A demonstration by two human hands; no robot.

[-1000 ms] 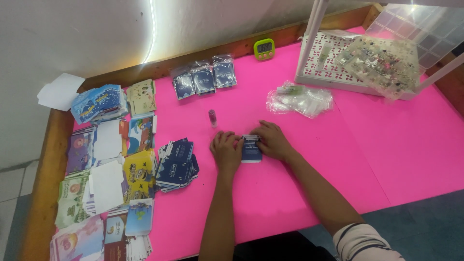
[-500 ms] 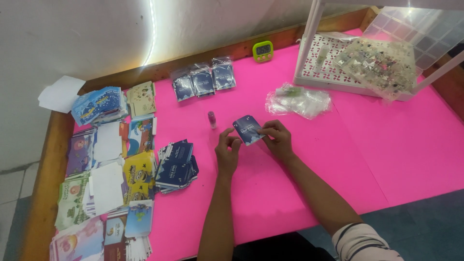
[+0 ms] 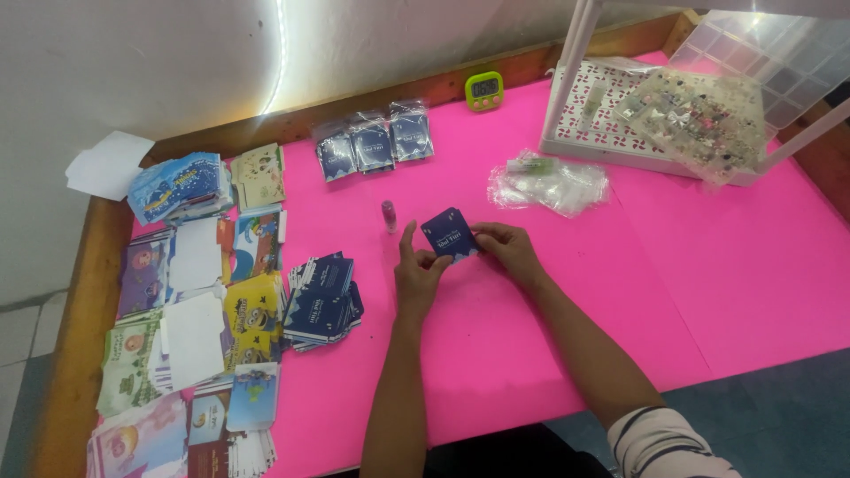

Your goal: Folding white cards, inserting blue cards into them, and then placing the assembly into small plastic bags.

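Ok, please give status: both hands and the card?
Left hand and right hand both hold dark blue card, lifted above pink table. Nothing blocking.

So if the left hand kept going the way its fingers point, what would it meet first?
The left hand points up the table, away from the person. First in that line is probably the small pink bottle, just beyond its fingertips and slightly left. Depth is hard to judge; it could slip past toward the bagged dark-blue cards.

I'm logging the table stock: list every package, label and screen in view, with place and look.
Small dark blue card: held between left hand and right hand.
Three clear sachets with dark blue cards: a row toward the table's far edge.
Green square timer with grey screen: by the wooden rim.
Dark blue card pile: left of the hands.
Crumpled clear plastic bags: right of centre.
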